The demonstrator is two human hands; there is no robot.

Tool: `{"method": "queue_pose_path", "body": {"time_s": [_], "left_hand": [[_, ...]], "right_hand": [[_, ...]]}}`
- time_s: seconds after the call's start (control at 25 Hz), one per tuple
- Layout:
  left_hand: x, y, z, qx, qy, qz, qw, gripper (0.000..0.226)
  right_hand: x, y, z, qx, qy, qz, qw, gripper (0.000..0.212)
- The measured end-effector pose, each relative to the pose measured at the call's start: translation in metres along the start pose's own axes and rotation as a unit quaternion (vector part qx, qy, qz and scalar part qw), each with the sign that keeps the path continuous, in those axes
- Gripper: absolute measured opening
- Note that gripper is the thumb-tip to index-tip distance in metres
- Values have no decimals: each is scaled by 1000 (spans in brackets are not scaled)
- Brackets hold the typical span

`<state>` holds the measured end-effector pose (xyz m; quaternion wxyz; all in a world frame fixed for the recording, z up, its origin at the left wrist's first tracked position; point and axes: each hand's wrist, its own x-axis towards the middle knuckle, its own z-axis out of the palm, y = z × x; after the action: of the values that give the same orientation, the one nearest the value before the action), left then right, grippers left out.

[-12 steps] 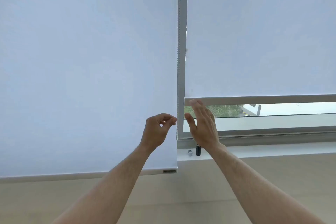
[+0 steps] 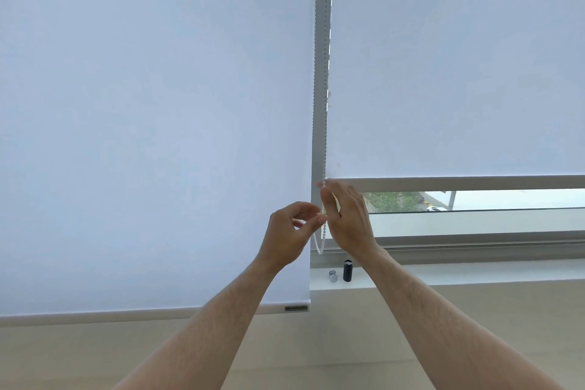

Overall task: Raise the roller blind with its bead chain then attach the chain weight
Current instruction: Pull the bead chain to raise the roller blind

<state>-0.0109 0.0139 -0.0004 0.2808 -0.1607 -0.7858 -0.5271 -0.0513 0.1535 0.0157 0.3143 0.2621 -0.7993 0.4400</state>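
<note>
Two white roller blinds hang side by side. The right blind (image 2: 459,73) is raised a little, with its bottom bar (image 2: 459,183) above a strip of open glass. A white bead chain (image 2: 314,73) runs down the grey mullion (image 2: 319,104) between them and loops at the bottom (image 2: 319,248). My right hand (image 2: 348,218) pinches the chain's right strand near the bottom bar. My left hand (image 2: 289,231) pinches the left strand lower down. A black cylindrical chain weight (image 2: 347,270) and a small silver piece (image 2: 332,276) stand on the sill.
The left blind (image 2: 152,120) hangs lower, its bottom bar (image 2: 126,315) below sill height. The white window sill (image 2: 459,274) runs to the right. Trees and a vehicle show through the glass (image 2: 411,199). Beige floor lies below.
My right hand has closed its fingers onto the chain, where it was spread before. My left hand has shifted slightly right onto the chain. The chain loop now shows between my hands.
</note>
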Motion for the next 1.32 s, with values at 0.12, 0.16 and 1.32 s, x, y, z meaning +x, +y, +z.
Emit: {"method": "queue_pose_path", "body": {"time_s": [0.12,0.16,1.32], "left_hand": [[3,2,5,-21,-17,-1,1000,5],[2,2,6,-22,-16,7,1000,7],[-39,-26,15,86,-87,3,993,44]], "right_hand": [[2,-8,0,28,3,-8,1000,25],[2,-11,0,29,-4,-11,1000,24],[22,-60,-12,204,87,32,975,29]]}}
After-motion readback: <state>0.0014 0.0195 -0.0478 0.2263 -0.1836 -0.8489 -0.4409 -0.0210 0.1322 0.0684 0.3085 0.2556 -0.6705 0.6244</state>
